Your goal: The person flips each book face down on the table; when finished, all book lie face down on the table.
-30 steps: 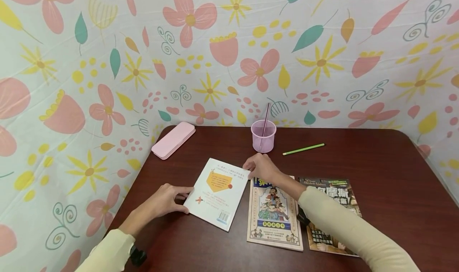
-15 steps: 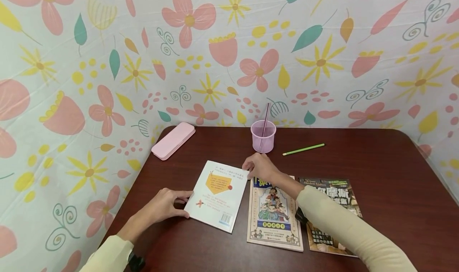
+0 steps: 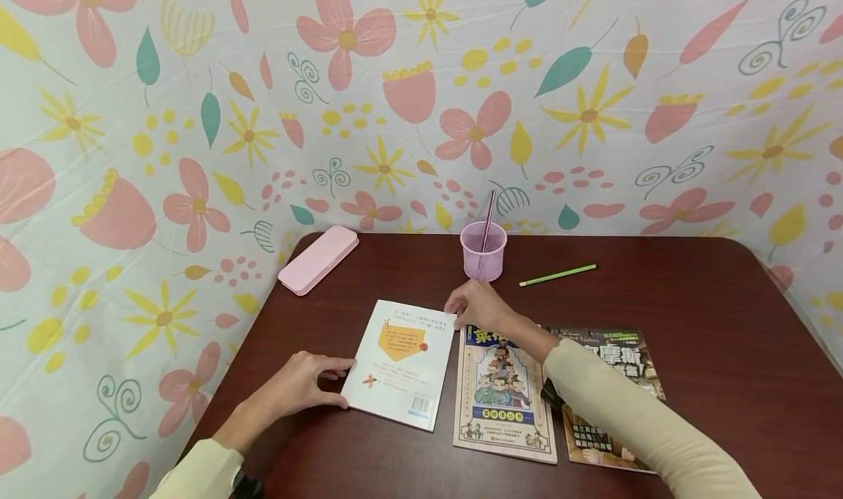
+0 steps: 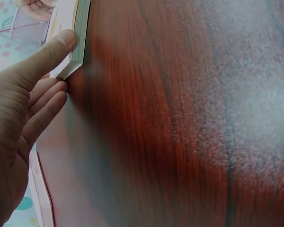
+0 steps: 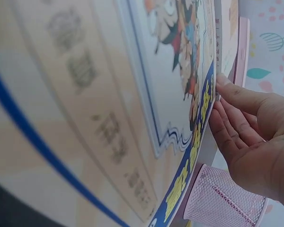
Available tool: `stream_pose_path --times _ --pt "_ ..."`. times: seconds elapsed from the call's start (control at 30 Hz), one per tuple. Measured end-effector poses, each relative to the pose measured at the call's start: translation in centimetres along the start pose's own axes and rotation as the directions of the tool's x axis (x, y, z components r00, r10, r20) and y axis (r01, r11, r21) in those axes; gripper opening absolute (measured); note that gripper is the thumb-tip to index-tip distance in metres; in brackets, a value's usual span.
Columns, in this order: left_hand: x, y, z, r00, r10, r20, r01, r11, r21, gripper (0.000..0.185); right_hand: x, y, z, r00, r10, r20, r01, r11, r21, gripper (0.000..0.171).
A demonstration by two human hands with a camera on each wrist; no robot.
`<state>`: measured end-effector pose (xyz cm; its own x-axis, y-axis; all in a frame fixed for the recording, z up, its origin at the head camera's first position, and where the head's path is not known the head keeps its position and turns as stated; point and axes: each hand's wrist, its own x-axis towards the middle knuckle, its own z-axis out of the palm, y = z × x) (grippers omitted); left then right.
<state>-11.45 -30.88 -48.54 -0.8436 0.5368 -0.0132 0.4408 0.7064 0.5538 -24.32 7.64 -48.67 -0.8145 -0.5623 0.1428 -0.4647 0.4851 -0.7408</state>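
Observation:
A white book (image 3: 400,367) lies with its back cover up, showing an orange panel and a barcode. At its lower left corner my left hand (image 3: 304,383) holds it, thumb at the bottom edge and fingers at the left edge. The left wrist view shows this thumb (image 4: 61,45) against the book's thick side. My right hand (image 3: 479,307) pinches the upper right corner, its fingertips partly hidden in the head view. Below my right hand lies a blue-and-cream comic-style book (image 3: 503,404), close to the white book's right side.
A dark magazine-like book (image 3: 615,440) lies at the right, partly under my right forearm. Toward the back are a pink pencil case (image 3: 318,259), a pink mesh cup (image 3: 484,254) holding a pencil, and a green pencil (image 3: 557,274). A flowered cloth hangs behind the table (image 3: 718,323).
The white book has turned slightly counterclockwise, its top shifting left and its bottom edge right. My left hand has come down a little with it; my right hand stays nearly in place.

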Motion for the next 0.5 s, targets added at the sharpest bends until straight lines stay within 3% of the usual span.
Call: stream_pose_path --times 0.5 --pt "-0.44 0.08 0.28 0.996 0.086 -0.018 -0.084 0.994 0.069 0.069 -0.04 -0.38 0.15 1.000 0.027 0.016 -0.027 0.999 -0.017 0.026"
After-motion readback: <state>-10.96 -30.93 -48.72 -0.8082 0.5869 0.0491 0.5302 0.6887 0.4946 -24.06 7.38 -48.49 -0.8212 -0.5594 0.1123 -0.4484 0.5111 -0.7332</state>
